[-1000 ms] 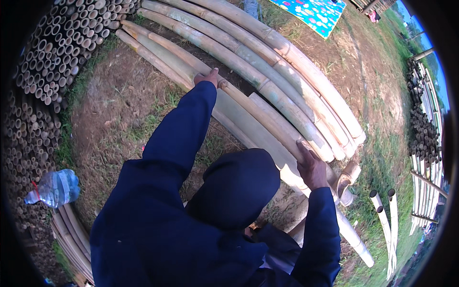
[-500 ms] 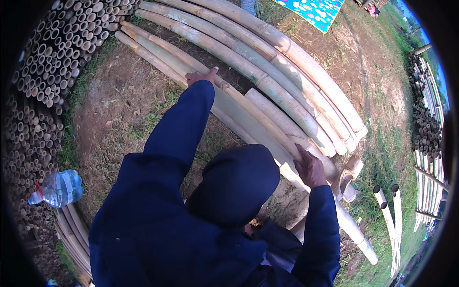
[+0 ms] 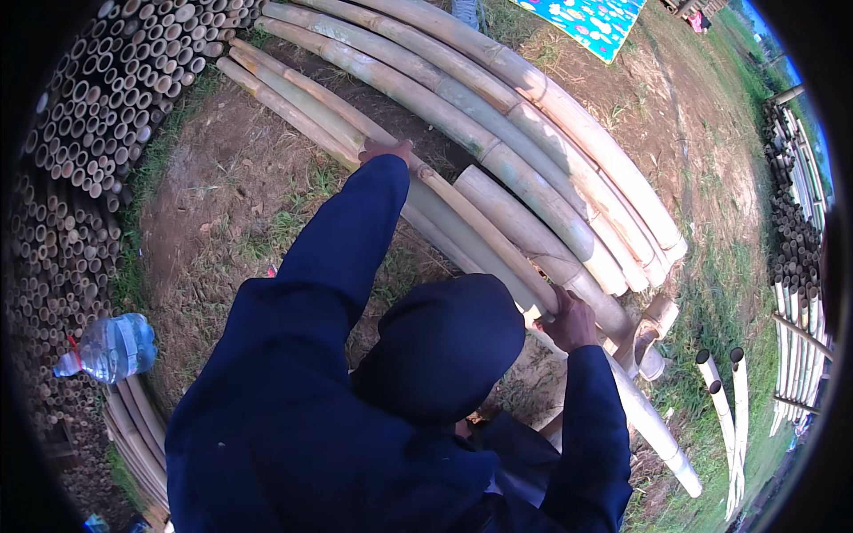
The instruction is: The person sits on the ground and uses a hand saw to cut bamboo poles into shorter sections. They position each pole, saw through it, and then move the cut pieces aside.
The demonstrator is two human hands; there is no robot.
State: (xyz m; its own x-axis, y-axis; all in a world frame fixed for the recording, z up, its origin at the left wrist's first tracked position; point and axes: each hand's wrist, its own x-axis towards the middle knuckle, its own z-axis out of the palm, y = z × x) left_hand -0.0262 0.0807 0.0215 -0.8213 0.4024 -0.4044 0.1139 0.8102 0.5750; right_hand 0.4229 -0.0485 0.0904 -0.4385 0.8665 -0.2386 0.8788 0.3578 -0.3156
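Note:
A long split bamboo half (image 3: 449,222), its pale hollow side showing, lies slantwise in front of me. My left hand (image 3: 387,153) is closed on its far edge near the middle; the sleeve partly covers the fingers. My right hand (image 3: 571,322) is wrapped round its near right end, the thumb side against the rim. Just beyond lies a shorter thick bamboo piece (image 3: 533,222), with several long whole bamboo poles (image 3: 498,151) side by side behind it. Between my arms a rounded dark blue cloth shape (image 3: 444,346) hides part of the ground.
Stacked bamboo poles (image 3: 115,107) show their cut ends at the left. A clear plastic bottle (image 3: 115,346) rests below them. Right of my hand sit a cut bamboo stub (image 3: 656,324) and a pole (image 3: 653,422). More poles (image 3: 795,346) lean at the far right.
My right hand has moved down and left, its fingers closing round the bamboo's end. My left hand's spread fingers have closed over the edge. The split half has shifted slightly.

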